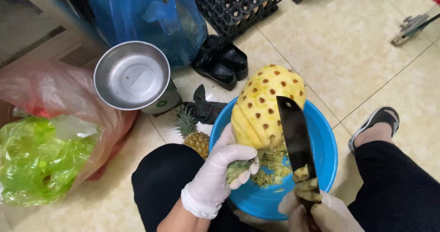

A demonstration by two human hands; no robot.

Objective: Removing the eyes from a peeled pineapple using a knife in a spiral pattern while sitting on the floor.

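Gloved left hand (215, 177) grips the leafy crown of a peeled yellow pineapple (266, 106), tilted over a blue plastic basin (327, 154); right hand (321, 213), closed on a dark cleaver (295, 138), lays its blade alongside the fruit.

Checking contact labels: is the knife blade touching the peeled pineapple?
Touching. Head view: the knife blade lies against the peeled pineapple's lower right side, no gap visible.

A steel bowl (132, 74), black shoes (221, 61), egg trays (238, 5) and plastic bags (43, 156) sit nearby.

Right hand (321, 213) partly off-frame
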